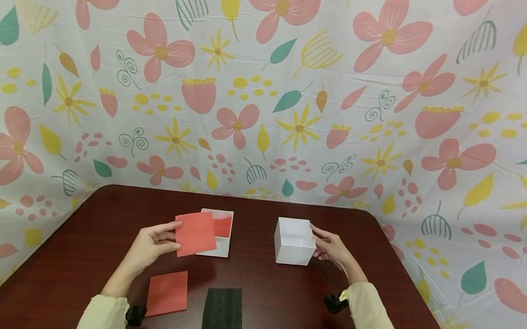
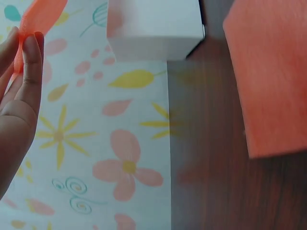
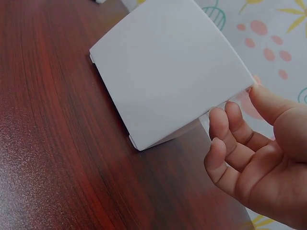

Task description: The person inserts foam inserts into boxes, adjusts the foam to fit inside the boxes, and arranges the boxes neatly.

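- My left grip [image 1: 149, 245] is pinched narrow on an orange-red square [image 1: 195, 234]: thumb on the near face side, fingertips at its left edge, so most of the square juts out to the right of my hold, clear of the counter [image 1: 264, 280].
- Beyond that square stands the left white box [image 1: 221, 248], its near left part hidden by it in the head view; in my left wrist view a gap shows between the two.
- Inside that box I see a red piece [image 1: 223, 226], partly covered.
- My right grip [image 1: 332, 247] holds the right white box [image 1: 294, 253] at its right side, the thumb at the rim's corner and the other fingers curled against the wall; the box lies to the left of my fingers, open upward.
- Below my left grip, well apart from it, a red square [image 1: 167, 293] lies flat on the counter.
- To the right of that lies a dark square [image 1: 222, 310], not touching it.
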Available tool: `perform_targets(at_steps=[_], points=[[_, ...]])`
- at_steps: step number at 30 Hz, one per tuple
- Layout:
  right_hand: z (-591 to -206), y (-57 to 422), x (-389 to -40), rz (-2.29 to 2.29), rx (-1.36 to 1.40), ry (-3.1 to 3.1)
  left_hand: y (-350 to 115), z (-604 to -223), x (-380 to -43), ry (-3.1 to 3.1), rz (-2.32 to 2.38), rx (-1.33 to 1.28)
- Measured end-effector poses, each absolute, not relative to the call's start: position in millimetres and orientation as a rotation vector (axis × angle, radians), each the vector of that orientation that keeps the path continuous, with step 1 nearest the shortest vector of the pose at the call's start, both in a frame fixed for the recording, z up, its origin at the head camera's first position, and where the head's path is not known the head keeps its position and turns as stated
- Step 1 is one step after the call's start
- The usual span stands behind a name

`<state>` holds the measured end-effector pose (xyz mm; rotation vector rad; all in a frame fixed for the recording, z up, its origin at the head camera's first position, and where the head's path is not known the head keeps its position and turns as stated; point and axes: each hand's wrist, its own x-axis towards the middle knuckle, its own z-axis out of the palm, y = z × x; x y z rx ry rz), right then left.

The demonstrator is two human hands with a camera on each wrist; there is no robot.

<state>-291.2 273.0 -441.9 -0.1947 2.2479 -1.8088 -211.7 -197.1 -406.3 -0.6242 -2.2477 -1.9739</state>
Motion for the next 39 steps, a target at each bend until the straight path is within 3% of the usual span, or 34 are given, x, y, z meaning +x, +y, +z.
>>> perform_targets(at_steps=[16, 39], points=[[-440.3, 274.1, -290.5, -1.82, -0.184, 2.244, -144.1, -401.9, -230.8, -2.301, -2.048, -0.701], [-437.1, 275.3, -290.3, -1.732, -0.215, 2.378, -56.7, -405.8, -263.9, -2.318, -2.165, -0.603]])
